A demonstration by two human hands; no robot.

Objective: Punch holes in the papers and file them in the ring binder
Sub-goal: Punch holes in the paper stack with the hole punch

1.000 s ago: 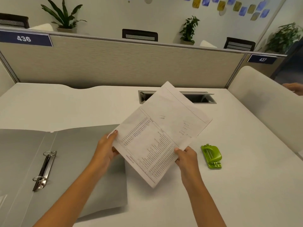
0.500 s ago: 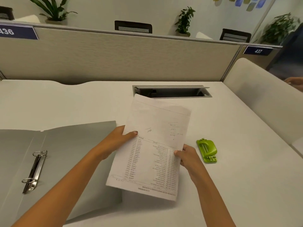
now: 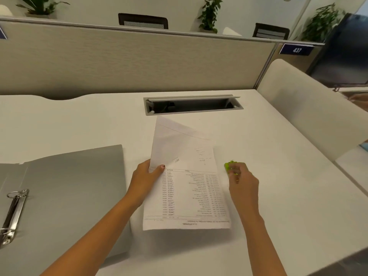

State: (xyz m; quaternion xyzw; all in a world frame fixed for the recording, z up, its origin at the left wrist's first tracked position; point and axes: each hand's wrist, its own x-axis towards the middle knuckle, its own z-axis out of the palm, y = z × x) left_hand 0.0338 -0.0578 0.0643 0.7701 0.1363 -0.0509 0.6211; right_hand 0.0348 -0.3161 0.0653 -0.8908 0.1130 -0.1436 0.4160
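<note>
A few printed papers (image 3: 185, 186) lie tilted just above the white desk, with the text upside down to me. My left hand (image 3: 145, 178) pinches their left edge, thumb on top. My right hand (image 3: 243, 182) is off the papers and blurred, its fingers over the small green hole punch (image 3: 228, 165) just right of the sheets. I cannot tell whether it grips the punch. An open grey ring binder (image 3: 69, 186) lies flat on the left, its metal rings (image 3: 14, 212) closed and bare.
An open cable hatch (image 3: 193, 104) is set into the desk behind the papers. A beige partition (image 3: 129, 62) closes the back, and a white curved side panel (image 3: 308, 108) stands on the right.
The papers have turned from a diagonal to nearly straight and come down toward the desk. My right hand has let go of them and moved right onto the green punch.
</note>
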